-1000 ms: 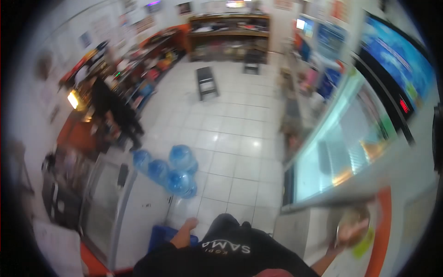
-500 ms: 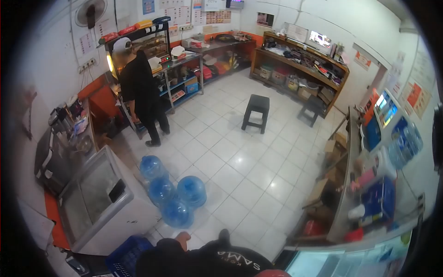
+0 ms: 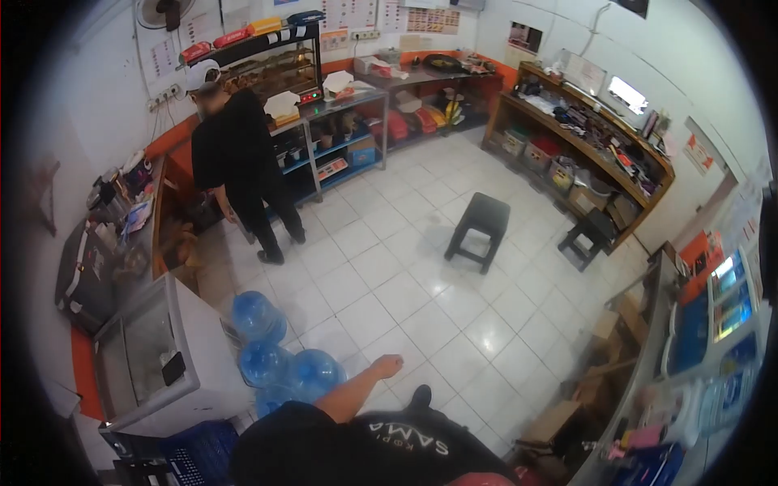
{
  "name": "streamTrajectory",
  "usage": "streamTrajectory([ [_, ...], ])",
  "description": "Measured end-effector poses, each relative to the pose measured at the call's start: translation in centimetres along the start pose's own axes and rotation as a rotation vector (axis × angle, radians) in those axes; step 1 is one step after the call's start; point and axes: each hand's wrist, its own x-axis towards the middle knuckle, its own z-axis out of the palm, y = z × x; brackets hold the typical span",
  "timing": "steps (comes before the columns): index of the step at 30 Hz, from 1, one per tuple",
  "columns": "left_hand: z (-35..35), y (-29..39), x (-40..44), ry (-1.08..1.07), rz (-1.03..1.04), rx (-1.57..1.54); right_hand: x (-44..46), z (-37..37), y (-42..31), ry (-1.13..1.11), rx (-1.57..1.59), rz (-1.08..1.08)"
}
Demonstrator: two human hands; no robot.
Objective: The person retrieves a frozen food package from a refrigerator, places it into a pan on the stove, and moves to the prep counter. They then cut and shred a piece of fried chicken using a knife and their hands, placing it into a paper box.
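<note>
My left hand [image 3: 389, 366] is stretched out in front of my body, over the white tiled floor [image 3: 381, 296]. Its fingers are curled in, and nothing shows in them. Nearest to it stand several blue water bottles [image 3: 314, 373], just left of my forearm. My black shirt [image 3: 365, 449] with white lettering fills the bottom of the view, and one dark shoe [image 3: 421, 395] shows ahead of it. My right hand is out of view.
A person in black [image 3: 243, 162] stands by a lit food display [image 3: 275, 73]. A chest freezer [image 3: 182, 356] and blue crate [image 3: 203, 454] are at left. Ahead are two dark stools [image 3: 482, 223] and a wooden shelf [image 3: 567, 134]. Boxes [image 3: 559, 421] lie under the right counter.
My view has swung rightward and away from the drinks fridge. My left arm has reached forward and right. My right hand, earlier at a round container, has left view. The other person has turned slightly.
</note>
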Motion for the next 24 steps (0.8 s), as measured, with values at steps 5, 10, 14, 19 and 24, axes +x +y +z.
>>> streamTrajectory([
  [5, 2.4, -14.6, 1.0, -0.196, -0.063, 0.46, 8.2, 15.0, -13.6, -0.12, -0.103, -0.133],
  [10, 0.0, -18.9, -6.7, -0.229, -0.393, 0.433, -1.1, 43.8, -29.6, -0.498, -0.401, -0.35],
  [14, -2.9, -17.1, -7.5, -0.22, -0.313, 0.293, -5.0, 57.6, -34.4, -0.699, -0.484, -0.484],
  [19, -8.0, -18.4, 5.2, -0.053, -0.399, 0.006, -3.1, 65.9, -36.3, -0.625, -0.551, -0.228],
  [24, -18.7, -21.6, 29.8, -0.011, -0.416, 0.284, 1.1, 64.4, -38.4, -0.51, -0.512, -0.065],
])
